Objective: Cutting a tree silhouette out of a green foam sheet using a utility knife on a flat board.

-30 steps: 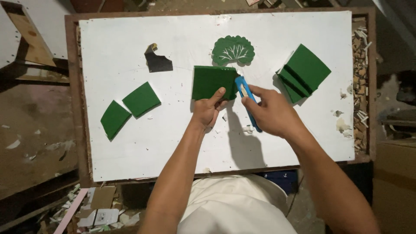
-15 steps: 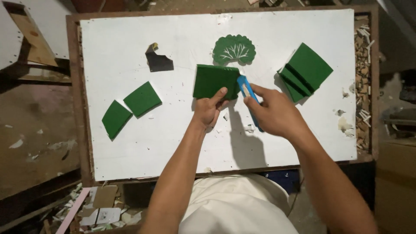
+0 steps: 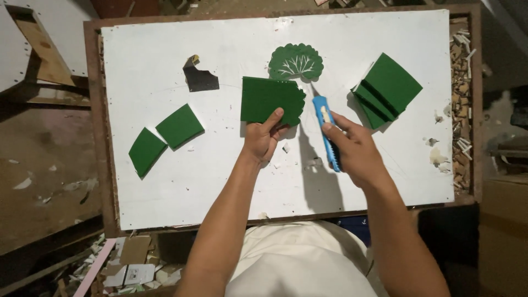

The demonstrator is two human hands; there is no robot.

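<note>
Left hand: the left hand [image 3: 264, 140] pinches the lower edge of a dark green foam sheet with one scalloped side [image 3: 272, 100], pressing it flat on the white board [image 3: 165, 55].
Right hand: the right hand [image 3: 352, 151] is closed around a blue utility knife [image 3: 326, 129], blade tip near the sheet's scalloped edge.
Change: a second ago the knife lay against the sheet's right edge; now it sits just apart, and that edge shows scallops, so the cut there looks finished.
Nearby: a green leaf-shaped cutout with white veins [image 3: 296, 61] above; stacked green rectangles [image 3: 388, 88] right; two green pieces [image 3: 165, 137] left.
</note>
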